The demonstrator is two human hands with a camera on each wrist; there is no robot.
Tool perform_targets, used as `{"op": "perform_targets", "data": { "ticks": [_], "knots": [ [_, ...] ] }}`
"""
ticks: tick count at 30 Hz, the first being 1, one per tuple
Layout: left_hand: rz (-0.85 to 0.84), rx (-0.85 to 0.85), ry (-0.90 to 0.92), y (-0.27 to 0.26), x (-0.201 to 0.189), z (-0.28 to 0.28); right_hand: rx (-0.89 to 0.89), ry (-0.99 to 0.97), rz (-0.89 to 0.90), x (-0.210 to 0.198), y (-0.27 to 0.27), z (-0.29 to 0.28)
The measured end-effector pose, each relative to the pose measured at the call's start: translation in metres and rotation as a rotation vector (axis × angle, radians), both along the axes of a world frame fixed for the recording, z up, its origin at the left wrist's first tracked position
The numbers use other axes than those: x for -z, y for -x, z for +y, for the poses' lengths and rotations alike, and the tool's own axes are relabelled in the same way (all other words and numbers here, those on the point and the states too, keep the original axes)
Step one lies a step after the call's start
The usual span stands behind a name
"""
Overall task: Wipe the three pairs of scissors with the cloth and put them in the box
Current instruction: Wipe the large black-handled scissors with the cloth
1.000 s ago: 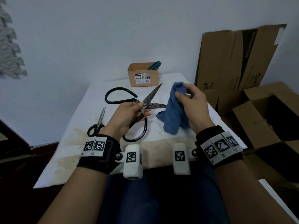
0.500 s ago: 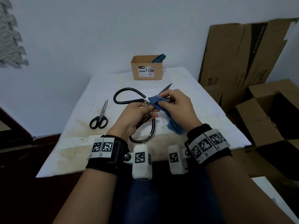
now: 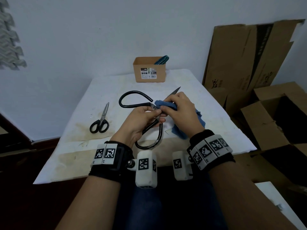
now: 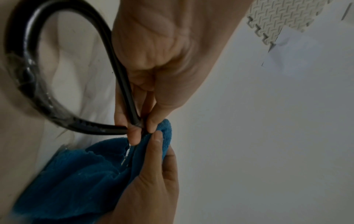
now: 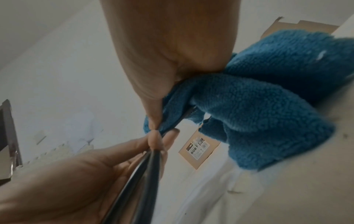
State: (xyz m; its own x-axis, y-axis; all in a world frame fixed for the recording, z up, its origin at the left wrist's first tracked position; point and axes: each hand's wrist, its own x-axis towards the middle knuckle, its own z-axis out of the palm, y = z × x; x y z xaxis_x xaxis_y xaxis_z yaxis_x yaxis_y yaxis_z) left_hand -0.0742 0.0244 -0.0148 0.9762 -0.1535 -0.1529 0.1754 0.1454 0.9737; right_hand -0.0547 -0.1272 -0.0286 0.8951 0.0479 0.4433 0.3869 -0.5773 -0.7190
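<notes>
My left hand (image 3: 146, 116) grips the large black-handled scissors (image 3: 131, 98) near the pivot, above the white table (image 3: 66, 156). Their big loop handle (image 4: 25, 72) curves away from my palm. My right hand (image 3: 179, 108) pinches the blue cloth (image 3: 164, 104) round the blades, right beside the left fingertips (image 4: 153, 125); the blade tip (image 3: 176, 91) pokes out beyond it. The cloth (image 5: 258, 109) hangs loose below that hand. Small black scissors (image 3: 100, 121) lie at the table's left. Teal-handled scissors (image 3: 162, 60) stand in the small cardboard box (image 3: 149, 70) at the far edge.
Flattened cardboard (image 3: 245, 53) leans on the wall to the right, with open cartons (image 3: 274, 117) on the floor beside the table. A grey foam mat piece (image 3: 10, 39) hangs at the far left. Brownish stains mark the near tabletop.
My right hand brought the hanging cloth left onto the open blades and now pinches it round them close to the pivot. The left hand kept its hold on the large scissors.
</notes>
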Motion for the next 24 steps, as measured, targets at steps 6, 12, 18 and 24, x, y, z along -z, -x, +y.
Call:
{"op": "perform_targets", "data": {
  "ticks": [6, 12, 18, 24],
  "knots": [
    [-0.029, -0.003, 0.013, 0.003, -0.001, -0.002, 0.215, 0.08, 0.081, 0.0, 0.0, -0.003],
    [-0.045, 0.009, 0.017, 0.003, -0.003, -0.001, 0.18, 0.059, 0.199, -0.003, 0.001, -0.01],
    [-0.064, 0.021, 0.032, 0.004, -0.006, -0.002, 0.197, 0.092, 0.178, -0.006, 0.0, -0.01],
    [-0.073, 0.022, 0.036, 0.003, -0.006, -0.004, 0.203, 0.101, 0.175, -0.008, -0.001, -0.009]
  ]
}}
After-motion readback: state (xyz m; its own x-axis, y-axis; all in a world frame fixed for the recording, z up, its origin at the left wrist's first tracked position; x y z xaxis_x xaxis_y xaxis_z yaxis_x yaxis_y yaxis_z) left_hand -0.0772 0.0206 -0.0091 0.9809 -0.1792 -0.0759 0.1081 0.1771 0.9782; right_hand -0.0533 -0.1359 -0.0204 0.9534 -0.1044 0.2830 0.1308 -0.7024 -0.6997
